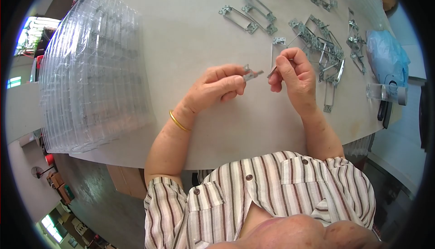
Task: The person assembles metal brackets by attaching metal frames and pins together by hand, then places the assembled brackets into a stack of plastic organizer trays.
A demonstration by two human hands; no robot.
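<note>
My left hand (216, 87), with a gold bangle on its wrist, pinches a small grey metal bracket (248, 75) between thumb and fingers. A short tab of the bracket points toward the other hand. Across a narrow gap, my right hand (295, 77) is closed, thumb against forefinger, on a thin metal piece (272, 72) whose tip sticks out to the left. Just behind it, a slim metal rod with a flat plate (279, 41) shows; whether it joins the piece in my fingers I cannot tell. Both hands are above the pale table (195, 36).
A tall stack of clear plastic trays (97, 76) occupies the table's left side. Several wire-and-plate metal brackets (324, 45) lie tangled on the right, with others (249, 15) farther back. A blue plastic bag (387, 58) and a clear jar (385, 93) stand at the right edge.
</note>
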